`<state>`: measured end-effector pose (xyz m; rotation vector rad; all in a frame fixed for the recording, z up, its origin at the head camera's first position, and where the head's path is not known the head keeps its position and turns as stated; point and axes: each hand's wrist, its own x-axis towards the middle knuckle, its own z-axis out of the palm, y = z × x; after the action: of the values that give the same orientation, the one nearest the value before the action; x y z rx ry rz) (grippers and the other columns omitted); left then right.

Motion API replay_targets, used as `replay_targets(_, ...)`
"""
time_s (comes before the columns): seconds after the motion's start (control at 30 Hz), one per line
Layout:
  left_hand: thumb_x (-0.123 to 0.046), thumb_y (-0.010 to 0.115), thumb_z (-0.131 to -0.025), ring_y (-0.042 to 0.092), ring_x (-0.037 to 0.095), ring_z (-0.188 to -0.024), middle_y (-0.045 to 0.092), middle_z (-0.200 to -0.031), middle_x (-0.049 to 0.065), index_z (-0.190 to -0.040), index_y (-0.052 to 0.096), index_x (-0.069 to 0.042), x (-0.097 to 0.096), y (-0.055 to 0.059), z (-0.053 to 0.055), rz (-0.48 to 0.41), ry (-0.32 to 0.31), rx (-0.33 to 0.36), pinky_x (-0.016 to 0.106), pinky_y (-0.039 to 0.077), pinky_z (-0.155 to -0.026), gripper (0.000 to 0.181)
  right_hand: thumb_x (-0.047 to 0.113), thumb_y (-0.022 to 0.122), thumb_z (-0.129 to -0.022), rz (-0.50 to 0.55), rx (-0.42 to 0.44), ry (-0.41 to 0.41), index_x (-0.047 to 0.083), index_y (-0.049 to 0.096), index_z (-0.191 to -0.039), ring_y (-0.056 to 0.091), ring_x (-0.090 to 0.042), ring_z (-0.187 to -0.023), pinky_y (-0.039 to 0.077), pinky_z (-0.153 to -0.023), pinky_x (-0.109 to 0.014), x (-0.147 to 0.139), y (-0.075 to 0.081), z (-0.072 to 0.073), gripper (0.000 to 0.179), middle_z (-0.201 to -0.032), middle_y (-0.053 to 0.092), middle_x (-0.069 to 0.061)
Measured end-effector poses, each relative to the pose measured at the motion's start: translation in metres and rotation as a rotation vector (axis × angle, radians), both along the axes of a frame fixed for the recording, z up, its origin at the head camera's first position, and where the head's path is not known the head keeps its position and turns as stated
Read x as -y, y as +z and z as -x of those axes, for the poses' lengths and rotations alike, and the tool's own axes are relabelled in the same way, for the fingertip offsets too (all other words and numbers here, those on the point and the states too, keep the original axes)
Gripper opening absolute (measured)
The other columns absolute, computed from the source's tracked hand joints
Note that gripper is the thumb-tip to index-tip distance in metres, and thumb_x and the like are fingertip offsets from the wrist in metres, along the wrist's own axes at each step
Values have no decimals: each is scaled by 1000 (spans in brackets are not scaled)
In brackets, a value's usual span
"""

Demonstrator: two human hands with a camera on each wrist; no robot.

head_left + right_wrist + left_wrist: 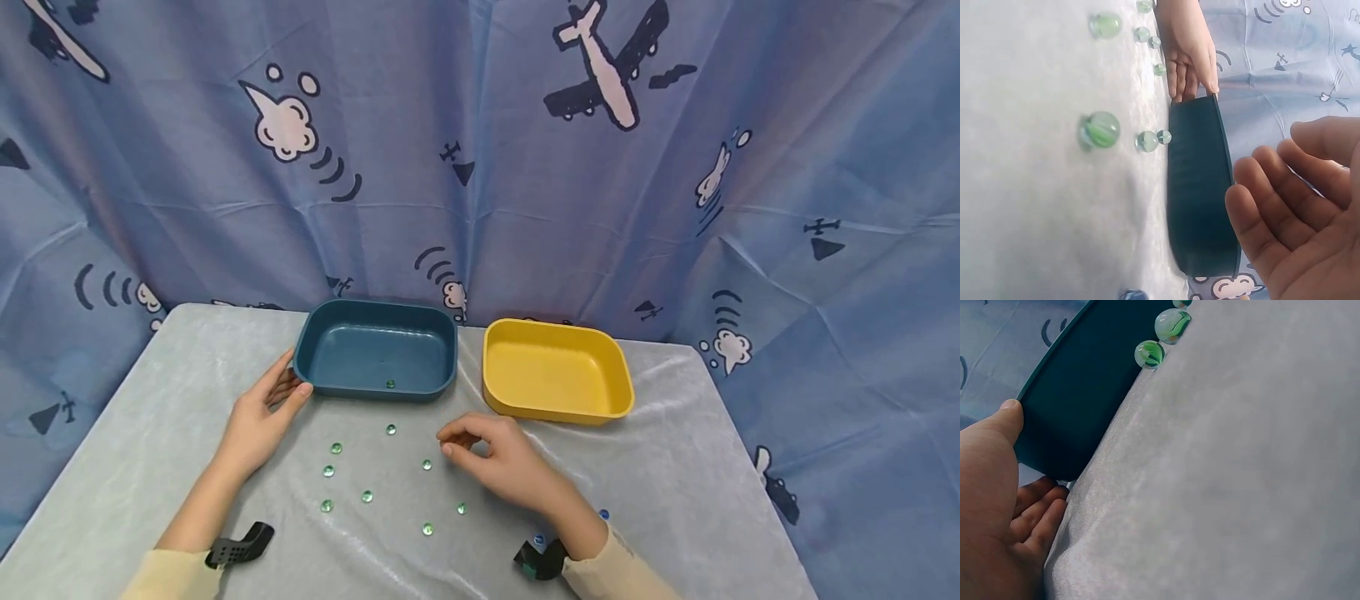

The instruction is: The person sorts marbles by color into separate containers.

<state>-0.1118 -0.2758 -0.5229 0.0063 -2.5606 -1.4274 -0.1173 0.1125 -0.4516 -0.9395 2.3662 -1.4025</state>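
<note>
My left hand [255,425] grips the near left corner of a dark teal plastic bin [378,393], thumb at its rim and fingers against the outside. One green marble [391,384] lies inside the bin. Several clear marbles with green swirls are scattered on the cloth, among them a marble [392,430] just in front of the bin. My right hand [498,458] hovers over the cloth with loosely curled fingers. No object shows in its palm in the right wrist view, and another green marble [427,465] is close to its fingertips.
A yellow bin [558,414] stands right of the teal one, with no marbles visible in it. Two blue marbles, one of them a marble [539,540] by the right wrist, lie on the grey cloth [712,517]. A blue patterned curtain [480,167] hangs behind the table.
</note>
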Motion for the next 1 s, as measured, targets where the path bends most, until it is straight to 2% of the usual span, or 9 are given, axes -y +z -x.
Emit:
replay_targets(0.2, -36, 68, -112, 66, 42, -130, 63, -149, 26, -173, 36, -19, -1, 1, -2, -11, 2, 1, 2, 39, -95, 72, 23, 75, -107, -20, -2, 0, 11, 82, -116, 70, -10, -96, 60, -86, -33, -7, -1, -10, 16, -108, 78, 8)
replay_targets(0.4, -35, 68, -112, 66, 42, -130, 63, -149, 25, -174, 35, -19, 0, 0, -2, -14, -1, 5, 3, 39, -96, 72, 23, 75, -107, -30, 29, 12, 12, 82, -116, 70, -9, -94, 60, -82, -34, -15, -3, -17, 16, -106, 76, 11)
replay_targets(0.53, -35, 68, -112, 66, 42, -130, 63, -149, 25, -174, 35, -20, 0, 0, -1, -10, -7, 3, 3, 38, -96, 72, 17, 75, -107, -10, 28, 24, 11, 82, -114, 69, -10, -91, 60, -81, -32, -18, -7, -21, 12, -103, 75, 12)
replay_targets(0.7, -34, 67, -112, 67, 42, -129, 64, -148, 26, -174, 35, -19, 1, 0, -1, -11, -3, -3, 2, 38, -96, 71, 11, 74, -106, -6, 65, 43, 12, 82, -114, 69, -10, -92, 60, -82, -32, -21, -14, -27, 11, -102, 73, 17)
replay_targets(0.87, -35, 68, -112, 66, 43, -130, 63, -149, 26, -174, 35, -18, 1, 1, -1, -7, -4, -1, 2, 38, -95, 72, 11, 76, -105, 1, 52, 65, 12, 82, -112, 69, -8, -91, 61, -82, -31, -27, -20, -34, 10, -102, 74, 14)
replay_targets(1.0, -35, 68, -112, 66, 42, -130, 63, -150, 26, -174, 34, -18, -1, 1, -1, -10, -11, 1, 2, 38, -95, 73, 11, 78, -103, 8, 43, 52, 12, 82, -111, 69, -8, -90, 61, -79, -30, -31, -24, -37, 9, -102, 75, 11)
